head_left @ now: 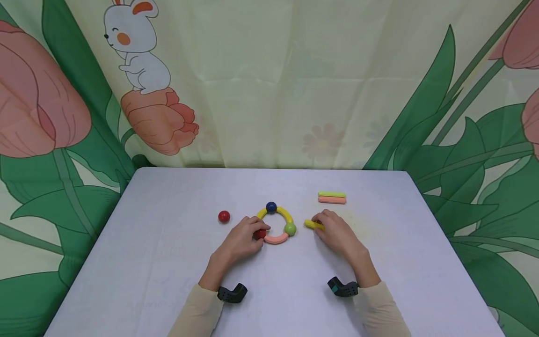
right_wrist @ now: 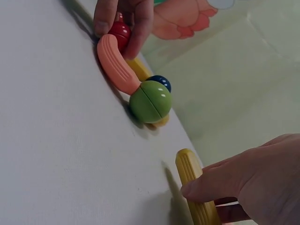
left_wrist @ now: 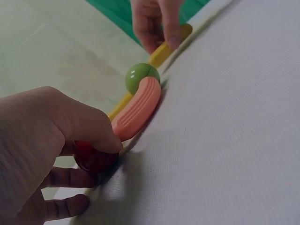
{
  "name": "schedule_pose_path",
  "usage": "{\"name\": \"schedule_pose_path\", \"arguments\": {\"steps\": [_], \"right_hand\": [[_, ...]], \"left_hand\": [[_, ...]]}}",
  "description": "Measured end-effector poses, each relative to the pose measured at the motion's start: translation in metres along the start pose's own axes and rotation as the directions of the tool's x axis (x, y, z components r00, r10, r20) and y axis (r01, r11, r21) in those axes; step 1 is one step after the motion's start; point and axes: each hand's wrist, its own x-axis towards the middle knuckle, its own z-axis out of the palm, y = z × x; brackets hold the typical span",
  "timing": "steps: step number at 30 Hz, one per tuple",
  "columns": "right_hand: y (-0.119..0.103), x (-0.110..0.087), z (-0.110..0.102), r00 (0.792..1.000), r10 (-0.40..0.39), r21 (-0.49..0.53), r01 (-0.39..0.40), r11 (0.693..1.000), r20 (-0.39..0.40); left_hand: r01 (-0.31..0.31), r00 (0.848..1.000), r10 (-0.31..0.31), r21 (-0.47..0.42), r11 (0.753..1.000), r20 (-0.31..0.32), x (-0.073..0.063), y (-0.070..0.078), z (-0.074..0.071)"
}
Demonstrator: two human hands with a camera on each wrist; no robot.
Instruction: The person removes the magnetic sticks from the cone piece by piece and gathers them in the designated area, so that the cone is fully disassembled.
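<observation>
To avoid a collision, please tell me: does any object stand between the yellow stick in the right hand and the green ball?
Nothing visible does. The right hand pinches the yellow stick, and only bare white table shows between the stick's tip and the green ball.

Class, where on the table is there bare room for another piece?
Bare: left of the loose red ball; right of the lime and pink sticks; between the sleeves. Crowded: the middle, where the left hand grips the ring by its red ball and the right hand pinches a yellow stick.
</observation>
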Motion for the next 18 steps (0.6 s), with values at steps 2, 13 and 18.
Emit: {"name": "schedule_pose_path", "arguments": {"steps": [2,13,18], "right_hand": [[0.003,0.002,0.0,1.0,-0.008,-0.005,0.008,1.0,-0.02],[0.017,0.015,-0.002,0.997,-0.012,-0.018,0.011,1.0,-0.079],[0.024,0.023,-0.006,0.998,0.003,-0.01,-0.004,1.0,-0.068]], "left_hand": [[0.0,1.0,0.0,-0.002,1.0,0.0,0.0,0.0,0.0],[-0.006,1.0,0.006,-0.005,1.0,-0.007,-0.001,-0.001,0.0],[-0.007,1.0,0.007,-0.017,1.0,-0.003,0.0,-0.002,0.0]]}}
